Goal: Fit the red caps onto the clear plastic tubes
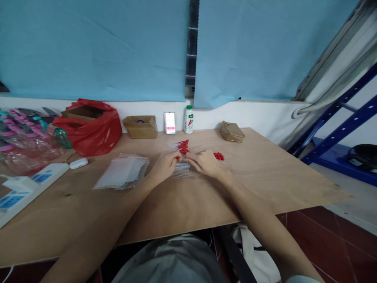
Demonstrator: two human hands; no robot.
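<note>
L hand [165, 166]: thumb + index pinched on a small red piece [178, 158], afaict.
R hand [207, 163]: thumb + index come in right beside the L fingertips; can't tell if they're gripping anything b/c the knuckles hide it.
Step imo: looks like a red piece getting worked onto a thin clear rod, all right at the fingertips. Pinch close to where they meet, push straight along the rod, don't lever sideways or it'll prob bend. Wrists low = steadier.
Clear rods [182, 170]: fanned out just below the fingertips, lying crosswise. Keep 'em roughly parallel so grabbing one doesn't drag the rest, tbh.
Red-ended sticks [183, 146]: small pile just beyond the fingertips, red ends toward the right.
Red bead-like pieces [219, 156]: clustered just right of the R knuckles, handy spot imo.
Clear plastic bags [122, 173]: flat stack left of the L hand, no print I can read.
White bottle [189, 121]: well beyond the fingertips, green cap, big red "AD" readable; the small txt on the green patch isn't.
Phone-like screen [170, 122]: left of that, lit, pixelated, pink strip, no legible txt.
Power strip [63, 169]: far left of the fingers, blue label panels, print too small, sry.
</note>
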